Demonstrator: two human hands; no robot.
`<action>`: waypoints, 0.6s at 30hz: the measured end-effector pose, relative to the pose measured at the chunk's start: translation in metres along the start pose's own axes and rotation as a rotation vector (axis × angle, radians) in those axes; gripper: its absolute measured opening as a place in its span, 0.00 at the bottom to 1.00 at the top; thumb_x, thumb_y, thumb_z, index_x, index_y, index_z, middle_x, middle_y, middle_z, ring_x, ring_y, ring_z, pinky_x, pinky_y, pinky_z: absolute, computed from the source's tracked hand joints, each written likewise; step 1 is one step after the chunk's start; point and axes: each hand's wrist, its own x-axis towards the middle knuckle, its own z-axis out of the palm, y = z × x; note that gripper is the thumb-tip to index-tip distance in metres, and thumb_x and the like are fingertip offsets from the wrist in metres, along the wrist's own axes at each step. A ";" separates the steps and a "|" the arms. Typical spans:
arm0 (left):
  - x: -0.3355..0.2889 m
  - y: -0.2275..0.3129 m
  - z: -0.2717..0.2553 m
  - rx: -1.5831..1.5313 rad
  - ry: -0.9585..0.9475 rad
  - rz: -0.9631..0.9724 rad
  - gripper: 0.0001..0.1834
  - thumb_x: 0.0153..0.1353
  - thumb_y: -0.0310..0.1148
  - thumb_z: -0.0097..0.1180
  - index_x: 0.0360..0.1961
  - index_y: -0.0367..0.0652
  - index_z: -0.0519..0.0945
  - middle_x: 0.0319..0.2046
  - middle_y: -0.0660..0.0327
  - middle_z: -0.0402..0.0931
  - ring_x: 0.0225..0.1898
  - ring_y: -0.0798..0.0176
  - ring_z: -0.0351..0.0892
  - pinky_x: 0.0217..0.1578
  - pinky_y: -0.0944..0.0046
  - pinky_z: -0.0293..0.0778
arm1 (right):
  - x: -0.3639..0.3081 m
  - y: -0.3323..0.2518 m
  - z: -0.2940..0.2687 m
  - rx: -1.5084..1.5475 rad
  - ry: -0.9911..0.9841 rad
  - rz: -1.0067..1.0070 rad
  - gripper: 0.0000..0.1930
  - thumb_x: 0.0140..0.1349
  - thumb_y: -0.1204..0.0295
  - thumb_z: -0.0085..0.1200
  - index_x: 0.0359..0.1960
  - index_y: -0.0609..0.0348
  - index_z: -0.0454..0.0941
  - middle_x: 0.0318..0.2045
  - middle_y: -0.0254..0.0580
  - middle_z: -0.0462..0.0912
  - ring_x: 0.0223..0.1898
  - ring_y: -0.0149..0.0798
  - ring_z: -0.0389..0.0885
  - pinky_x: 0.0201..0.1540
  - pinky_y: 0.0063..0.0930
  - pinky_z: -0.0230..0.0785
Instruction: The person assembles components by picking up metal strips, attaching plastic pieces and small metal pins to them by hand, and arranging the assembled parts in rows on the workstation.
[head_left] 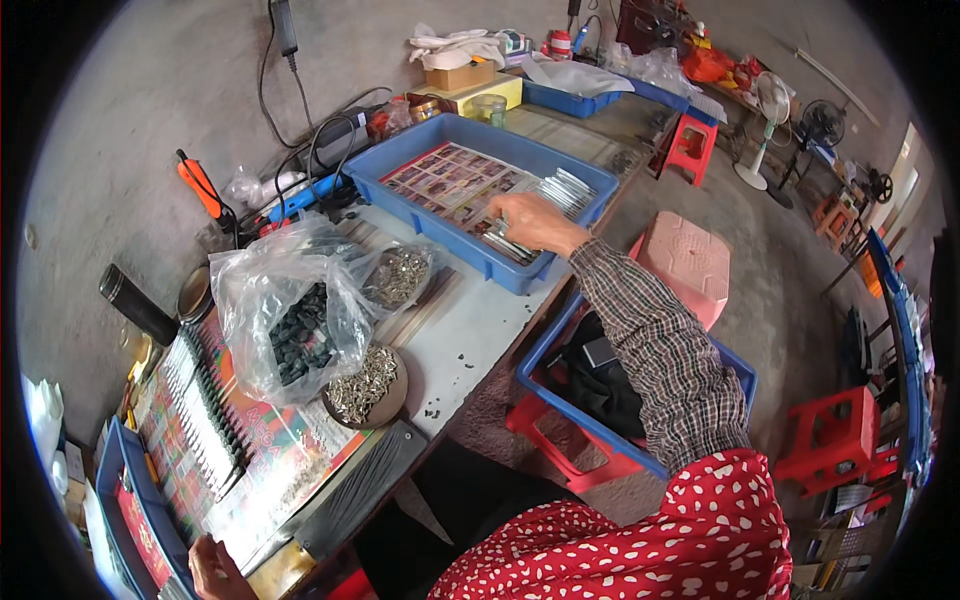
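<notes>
The right hand reaches out to the upper middle of the frame, into a blue tray on the bench. Its fingers are curled down onto a row of thin silvery pieces stacked along the tray's right side; whether they have actually pinched any I cannot tell. The tray floor is lined with a sheet of small coloured pictures.

The left hand sits at the bottom left edge, resting by the near end of a long printed board; its fingers are mostly out of sight, so their state is unclear. Rows of small metal parts stand across that board.

Between the two hands, left of centre, a clear plastic bag holds dark pieces, with a second bag of shiny bits just beside it and a round dish of silvery clips touching the first bag's lower edge.

Below the bench, centre right, another blue bin rests on a red stool. A pink stool stands on the floor to its upper right
</notes>
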 end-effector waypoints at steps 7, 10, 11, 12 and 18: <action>-0.020 -0.011 0.016 -0.394 -0.091 -0.141 0.06 0.57 0.18 0.55 0.36 0.34 0.77 0.28 0.63 0.74 0.26 0.73 0.69 0.24 0.70 0.67 | -0.007 -0.012 -0.013 -0.141 -0.152 0.167 0.07 0.49 0.73 0.55 0.27 0.64 0.78 0.33 0.53 0.81 0.41 0.57 0.80 0.43 0.48 0.72; -0.024 0.016 0.014 -0.509 -0.146 -0.256 0.09 0.54 0.15 0.55 0.37 0.33 0.78 0.29 0.63 0.76 0.27 0.74 0.73 0.21 0.74 0.70 | -0.014 -0.017 -0.014 -0.038 0.058 0.103 0.08 0.50 0.70 0.56 0.26 0.63 0.77 0.30 0.53 0.80 0.37 0.55 0.79 0.39 0.47 0.70; -0.021 0.027 0.014 -0.572 -0.179 -0.292 0.09 0.52 0.14 0.57 0.36 0.32 0.78 0.29 0.61 0.78 0.27 0.72 0.77 0.22 0.73 0.72 | -0.021 -0.022 -0.021 0.011 0.105 0.096 0.09 0.51 0.69 0.57 0.27 0.62 0.77 0.29 0.52 0.79 0.35 0.54 0.79 0.38 0.46 0.69; -0.020 0.035 0.016 -0.626 -0.195 -0.299 0.09 0.53 0.14 0.57 0.36 0.32 0.78 0.28 0.61 0.77 0.25 0.72 0.76 0.22 0.73 0.72 | -0.027 -0.023 -0.024 0.057 0.247 0.031 0.09 0.52 0.68 0.57 0.28 0.62 0.76 0.28 0.53 0.79 0.34 0.54 0.78 0.36 0.45 0.69; -0.023 0.081 0.019 -0.917 -0.327 -0.417 0.07 0.56 0.16 0.58 0.37 0.33 0.79 0.24 0.62 0.78 0.22 0.74 0.76 0.23 0.75 0.72 | -0.074 -0.112 -0.037 0.402 0.417 -0.121 0.07 0.58 0.74 0.57 0.32 0.67 0.75 0.23 0.44 0.76 0.25 0.38 0.75 0.31 0.31 0.67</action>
